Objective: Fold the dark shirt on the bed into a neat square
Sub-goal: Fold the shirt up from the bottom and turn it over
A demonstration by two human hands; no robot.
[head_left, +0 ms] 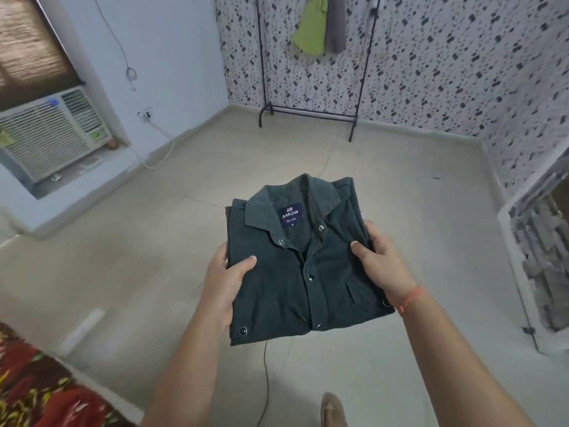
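The dark green shirt (295,272) is folded into a compact square, collar and blue label facing up, and is held in the air above the floor. My left hand (224,282) grips its left edge, thumb on top and fingers underneath. Along the right edge my right hand (381,260) holds it the same way, thumb pressed on the front panel. An orange thread circles my right wrist. Metal snap buttons run down the placket.
A corner of the bed with a red floral cover (37,386) shows at lower left. A black clothes rack (311,112) stands by the speckled wall. A window air conditioner (52,134) sits at left. A thin cable (266,380) lies on the tiled floor.
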